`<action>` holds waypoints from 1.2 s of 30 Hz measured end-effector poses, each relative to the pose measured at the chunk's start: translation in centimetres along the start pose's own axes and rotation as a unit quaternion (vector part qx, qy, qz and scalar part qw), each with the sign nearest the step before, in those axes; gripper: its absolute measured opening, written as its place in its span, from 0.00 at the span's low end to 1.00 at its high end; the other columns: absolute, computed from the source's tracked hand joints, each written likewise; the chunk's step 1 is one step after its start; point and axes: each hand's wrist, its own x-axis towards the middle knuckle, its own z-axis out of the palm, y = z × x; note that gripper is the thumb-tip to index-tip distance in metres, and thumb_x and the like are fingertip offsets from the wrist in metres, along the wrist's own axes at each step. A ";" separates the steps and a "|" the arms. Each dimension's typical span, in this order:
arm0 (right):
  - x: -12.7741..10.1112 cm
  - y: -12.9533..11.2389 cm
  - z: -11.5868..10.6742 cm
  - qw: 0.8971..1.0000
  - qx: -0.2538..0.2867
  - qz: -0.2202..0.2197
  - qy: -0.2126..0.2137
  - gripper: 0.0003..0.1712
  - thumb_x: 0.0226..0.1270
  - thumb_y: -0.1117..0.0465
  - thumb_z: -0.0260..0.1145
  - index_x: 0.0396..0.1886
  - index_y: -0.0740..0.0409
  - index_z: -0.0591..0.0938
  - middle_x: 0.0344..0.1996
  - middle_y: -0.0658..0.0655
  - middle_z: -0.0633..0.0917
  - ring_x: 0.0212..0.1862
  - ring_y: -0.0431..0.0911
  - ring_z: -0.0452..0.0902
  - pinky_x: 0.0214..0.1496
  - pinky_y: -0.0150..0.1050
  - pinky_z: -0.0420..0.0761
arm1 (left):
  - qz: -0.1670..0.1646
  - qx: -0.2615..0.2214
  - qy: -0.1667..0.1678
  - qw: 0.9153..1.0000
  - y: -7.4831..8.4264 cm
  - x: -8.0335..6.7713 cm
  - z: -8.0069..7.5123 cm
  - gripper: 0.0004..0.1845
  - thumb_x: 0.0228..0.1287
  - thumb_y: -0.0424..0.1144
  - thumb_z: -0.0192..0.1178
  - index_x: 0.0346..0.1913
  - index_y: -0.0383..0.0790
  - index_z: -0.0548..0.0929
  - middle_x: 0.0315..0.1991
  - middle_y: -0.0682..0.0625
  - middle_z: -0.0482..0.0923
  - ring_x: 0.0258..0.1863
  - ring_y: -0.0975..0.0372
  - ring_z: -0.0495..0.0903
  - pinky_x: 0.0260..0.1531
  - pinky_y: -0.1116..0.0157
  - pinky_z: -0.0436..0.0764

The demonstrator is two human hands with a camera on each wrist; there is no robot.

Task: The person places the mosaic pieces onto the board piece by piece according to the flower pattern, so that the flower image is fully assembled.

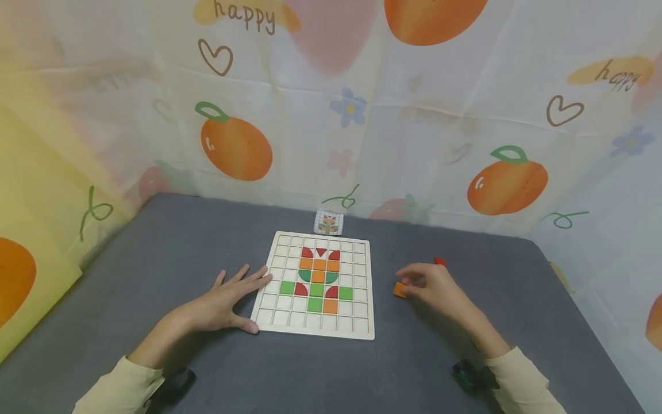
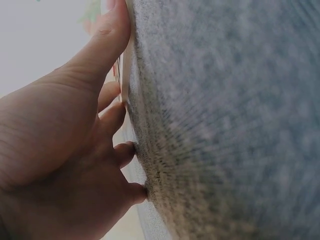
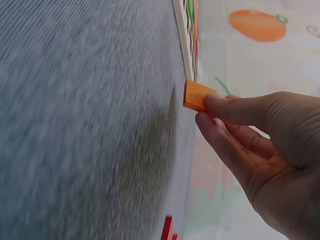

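Note:
Between thumb and fingers, my right hand (image 1: 431, 288) pinches an orange square tile (image 3: 195, 96), held above the table to the right of the board. My left hand (image 1: 227, 302) lies spread at the left edge of the white gridded board (image 1: 357, 328), fingertips and thumb touching its rim. On the board, orange, green and red tiles form a flower-like pattern. An orange tile (image 1: 330, 306) and a light green tile (image 1: 314, 305) make up its lowest row. In the left wrist view the thumb (image 2: 107, 40) rests along the board's edge.
A small pattern card (image 1: 328, 223) lies behind the board. Red pieces (image 1: 439, 261) sit on the grey table (image 1: 310, 379) beyond my right hand. A dark object (image 1: 468, 374) is near the right sleeve. A printed curtain (image 1: 289, 75) hangs behind the table.

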 end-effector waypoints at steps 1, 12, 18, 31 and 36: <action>0.1 -0.2 0.2 1.000 -0.001 0.001 0.001 0.16 0.55 0.71 0.74 0.45 0.63 0.86 0.34 0.50 0.86 0.36 0.40 0.81 0.40 0.37 0.83 | 0.000 0.001 0.000 1.000 0.0 0.0 0.0 0.57 0.45 0.59 0.72 0.76 0.41 0.58 0.77 0.40 0.47 0.74 0.35 0.37 0.61 0.30 0.30; 1.8 -2.3 2.1 1.000 0.019 -0.002 -0.003 0.15 0.56 0.69 0.74 0.45 0.60 0.87 0.36 0.49 0.87 0.37 0.41 0.81 0.40 0.35 0.83 | -0.005 0.004 0.000 1.000 0.0 0.1 -0.1 0.57 0.45 0.58 0.73 0.76 0.41 0.58 0.77 0.40 0.48 0.74 0.35 0.38 0.61 0.31 0.30; 2.8 -3.6 3.1 0.999 0.032 -0.011 -0.016 0.14 0.56 0.69 0.74 0.44 0.61 0.86 0.33 0.49 0.86 0.35 0.40 0.80 0.39 0.36 0.83 | -0.005 0.005 -0.001 1.000 0.2 0.0 -0.1 0.57 0.45 0.58 0.73 0.76 0.41 0.59 0.77 0.39 0.48 0.74 0.35 0.38 0.61 0.30 0.30; 4.7 -6.5 5.3 0.995 0.070 -0.055 -0.046 0.12 0.58 0.71 0.72 0.43 0.63 0.87 0.32 0.50 0.86 0.36 0.39 0.79 0.38 0.32 0.82 | -0.005 0.003 0.000 1.000 0.0 0.0 0.0 0.57 0.45 0.59 0.73 0.76 0.41 0.58 0.77 0.39 0.48 0.74 0.35 0.37 0.61 0.30 0.30; 5.2 -7.4 6.2 0.992 0.082 -0.077 -0.060 0.12 0.59 0.71 0.71 0.43 0.63 0.87 0.34 0.52 0.87 0.37 0.40 0.80 0.39 0.32 0.82 | -0.006 0.001 0.001 1.000 0.0 0.0 0.0 0.57 0.44 0.59 0.73 0.76 0.41 0.59 0.77 0.39 0.48 0.74 0.34 0.38 0.61 0.30 0.30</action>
